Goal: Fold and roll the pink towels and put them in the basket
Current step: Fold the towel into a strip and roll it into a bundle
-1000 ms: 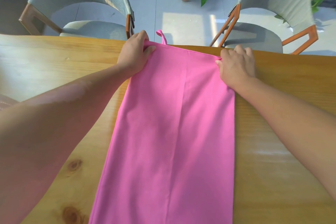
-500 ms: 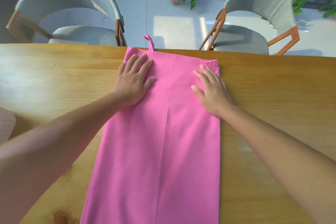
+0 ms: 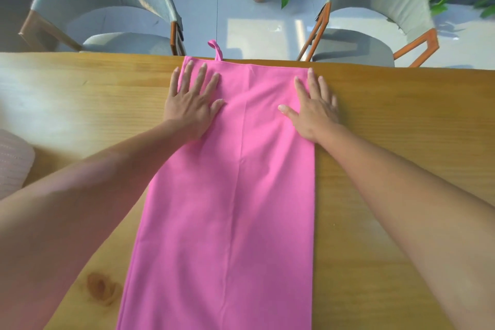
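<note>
Your left hand (image 3: 191, 104) and right hand (image 3: 314, 107) press flat, fingers spread, on the far corners of the pink towel (image 3: 227, 195). It lies lengthwise along the wooden table (image 3: 388, 142). Two grey chairs (image 3: 112, 8) stand beyond.

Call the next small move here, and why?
Probably start the roll at the far end. The pink towel lies as a long flat strip on the table, already folded by the look of its centre crease. The left hand and right hand rest flat, fingers straight, on its far corners. Likely move: curl the fingers round that far edge and turn it toward the body.
</note>
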Tool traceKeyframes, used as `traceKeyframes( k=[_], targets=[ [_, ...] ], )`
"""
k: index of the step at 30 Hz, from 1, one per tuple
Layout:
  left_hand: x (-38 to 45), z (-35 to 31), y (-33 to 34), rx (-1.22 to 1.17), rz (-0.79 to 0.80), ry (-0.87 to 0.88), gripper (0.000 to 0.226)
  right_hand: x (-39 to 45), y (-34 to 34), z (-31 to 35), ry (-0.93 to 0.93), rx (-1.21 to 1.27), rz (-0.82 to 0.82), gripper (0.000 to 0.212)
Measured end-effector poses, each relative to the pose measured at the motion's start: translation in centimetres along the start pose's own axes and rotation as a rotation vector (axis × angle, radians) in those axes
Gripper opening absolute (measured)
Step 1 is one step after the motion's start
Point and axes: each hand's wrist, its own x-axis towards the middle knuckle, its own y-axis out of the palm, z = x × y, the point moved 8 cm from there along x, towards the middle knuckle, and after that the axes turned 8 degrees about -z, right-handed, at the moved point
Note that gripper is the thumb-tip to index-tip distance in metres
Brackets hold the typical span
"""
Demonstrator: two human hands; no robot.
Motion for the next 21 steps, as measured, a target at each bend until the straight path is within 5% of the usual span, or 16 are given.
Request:
traceKeyframes(
  k=[11,14,21],
  targets=[
    [-21.3,-3.4,-4.2,-0.144,0.044,-0.176,0.068,-21.9,3.0,4.4,-0.239,0.095,-0.064,0.071],
    [-26.0,-4.5,-2.7,-0.180,0.199,-0.192,0.083,-26.3,4.1,4.3,-0.390,0.083,-0.019,0.076],
    [-28.2,-3.7,-2.3,-0.077,0.391,-0.218,0.091,-26.8,4.2,1.1,-0.213,-0.031,0.181,0.100]
  ],
)
